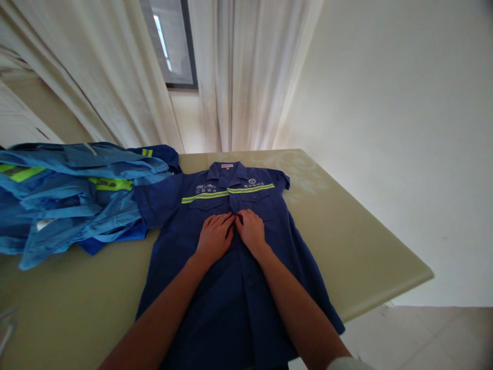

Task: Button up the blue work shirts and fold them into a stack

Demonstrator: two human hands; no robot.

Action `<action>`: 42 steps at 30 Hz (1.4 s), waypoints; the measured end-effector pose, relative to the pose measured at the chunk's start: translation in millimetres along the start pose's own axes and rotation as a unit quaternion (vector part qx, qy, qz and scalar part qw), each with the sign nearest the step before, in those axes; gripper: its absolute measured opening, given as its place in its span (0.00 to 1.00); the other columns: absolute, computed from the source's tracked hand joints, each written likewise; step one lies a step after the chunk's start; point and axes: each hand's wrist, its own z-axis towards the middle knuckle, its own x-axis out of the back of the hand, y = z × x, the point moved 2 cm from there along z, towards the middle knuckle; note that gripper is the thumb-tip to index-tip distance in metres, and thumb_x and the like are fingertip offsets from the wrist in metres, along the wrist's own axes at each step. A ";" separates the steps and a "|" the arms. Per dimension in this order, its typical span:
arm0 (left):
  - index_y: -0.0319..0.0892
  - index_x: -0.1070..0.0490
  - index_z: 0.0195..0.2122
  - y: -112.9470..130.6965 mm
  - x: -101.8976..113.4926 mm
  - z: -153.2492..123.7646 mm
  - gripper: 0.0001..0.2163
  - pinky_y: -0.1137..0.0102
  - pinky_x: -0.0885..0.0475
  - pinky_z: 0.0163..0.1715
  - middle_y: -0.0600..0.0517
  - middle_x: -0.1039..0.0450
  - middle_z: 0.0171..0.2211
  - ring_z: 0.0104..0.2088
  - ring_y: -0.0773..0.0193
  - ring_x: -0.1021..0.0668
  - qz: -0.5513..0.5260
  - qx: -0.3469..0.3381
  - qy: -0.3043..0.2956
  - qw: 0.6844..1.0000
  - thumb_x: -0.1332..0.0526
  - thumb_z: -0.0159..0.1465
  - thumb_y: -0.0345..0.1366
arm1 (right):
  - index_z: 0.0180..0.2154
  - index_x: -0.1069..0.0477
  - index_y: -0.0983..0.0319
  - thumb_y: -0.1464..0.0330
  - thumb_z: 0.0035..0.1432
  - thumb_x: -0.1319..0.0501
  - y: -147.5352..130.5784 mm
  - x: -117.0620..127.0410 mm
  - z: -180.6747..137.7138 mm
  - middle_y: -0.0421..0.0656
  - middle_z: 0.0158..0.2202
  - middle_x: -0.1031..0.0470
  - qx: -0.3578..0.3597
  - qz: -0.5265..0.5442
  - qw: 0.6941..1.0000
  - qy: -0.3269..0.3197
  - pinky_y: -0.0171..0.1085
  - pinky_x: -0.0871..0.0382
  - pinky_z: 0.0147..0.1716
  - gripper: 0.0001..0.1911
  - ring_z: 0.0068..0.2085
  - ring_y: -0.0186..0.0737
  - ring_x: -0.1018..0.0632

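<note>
A dark blue short-sleeved work shirt (231, 288) with a yellow-green reflective chest stripe lies flat, front up, on the pale table (346, 241), collar away from me. My left hand (214, 237) and my right hand (251, 230) rest side by side on the shirt's button placket just below the chest pockets. The fingertips of both hands curl in and pinch at the placket between them. What exactly they pinch is too small to make out.
A heap of lighter blue work clothes (69, 195) with reflective stripes lies on the table's left side, touching the shirt's sleeve. White curtains (239, 77) and a window hang behind the table. The table's right edge drops to a tiled floor (423, 334).
</note>
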 end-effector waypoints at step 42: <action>0.50 0.31 0.64 3.8 7.0 2.0 0.22 0.53 0.34 0.56 0.46 0.27 0.58 0.56 0.50 0.28 -0.002 0.002 -0.020 1.000 0.42 0.69 0.39 | 0.47 0.27 0.58 0.65 0.71 0.46 -6.4 -0.4 4.6 0.47 0.50 0.25 -0.061 -0.079 0.995 0.018 0.38 0.32 0.38 0.11 0.40 0.42 0.20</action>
